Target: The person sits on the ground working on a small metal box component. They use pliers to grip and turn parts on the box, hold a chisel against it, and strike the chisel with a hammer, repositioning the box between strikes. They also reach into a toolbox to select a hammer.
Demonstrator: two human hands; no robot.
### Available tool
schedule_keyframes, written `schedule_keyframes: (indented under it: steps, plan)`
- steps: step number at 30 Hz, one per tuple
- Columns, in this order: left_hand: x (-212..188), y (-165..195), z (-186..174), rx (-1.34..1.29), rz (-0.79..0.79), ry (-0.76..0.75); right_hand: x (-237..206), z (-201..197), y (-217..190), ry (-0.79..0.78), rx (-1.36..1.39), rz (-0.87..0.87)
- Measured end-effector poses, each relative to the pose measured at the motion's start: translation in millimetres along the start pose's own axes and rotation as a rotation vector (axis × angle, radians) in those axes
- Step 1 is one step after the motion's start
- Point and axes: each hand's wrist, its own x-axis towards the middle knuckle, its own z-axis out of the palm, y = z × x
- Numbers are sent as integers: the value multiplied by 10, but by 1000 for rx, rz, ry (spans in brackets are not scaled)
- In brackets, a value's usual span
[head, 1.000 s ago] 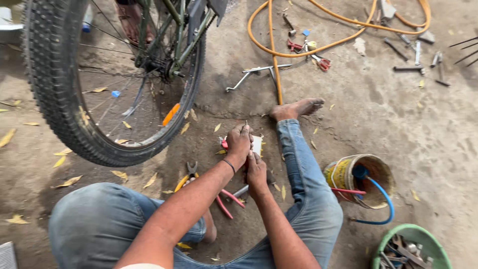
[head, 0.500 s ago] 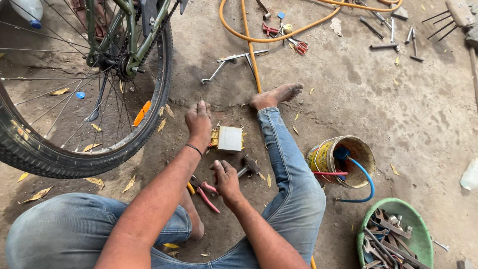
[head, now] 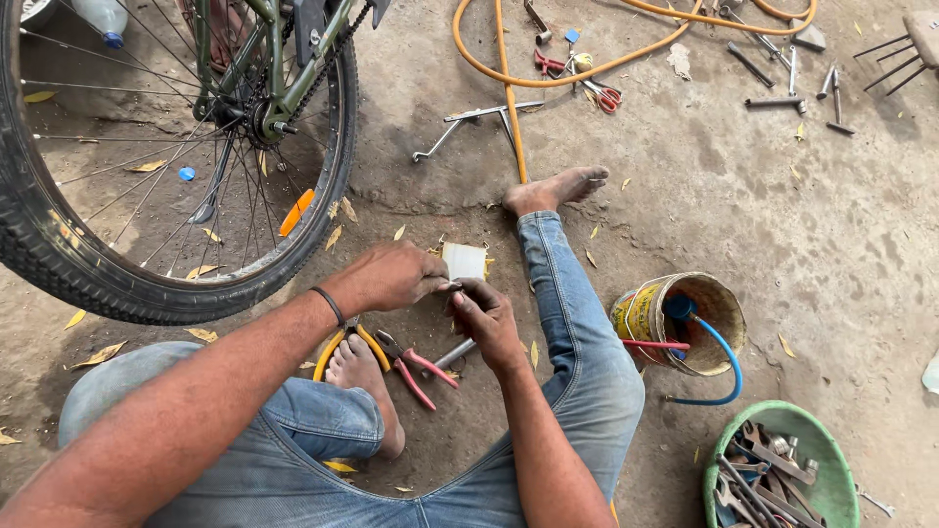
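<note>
On the dirt floor beside a bicycle wheel (head: 147,186), a seated person pinches something tiny between both hands.

Head view: half a second ago the left hand (head: 391,277) lay open near the white box (head: 464,261) and the right hand (head: 486,315) hung lower; now they meet just in front of the box, fingertips closed on a small piece too small to identify; work has shifted from reaching to fine handling; red-handled pliers (head: 416,364) lie below, a tin bucket (head: 685,318) stands well apart.

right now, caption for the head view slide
Seated on dirt beside a bicycle wheel, both hands, left hand and right hand, pinch something small.
</note>
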Motion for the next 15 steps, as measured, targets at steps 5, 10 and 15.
schedule_keyframes:
  steps: [5, 10, 15]
  plan:
    - [-18, -74, 122, 21, 26, -33, -21, 24, 95, 21, 144, 38]
    - [-57, -201, 195, -74, 59, -32, -23, -11, 85, -6, 111, 18]
    - [44, -294, 219, 9, 63, -138, -51, 50, -103, -34, -193, -58]
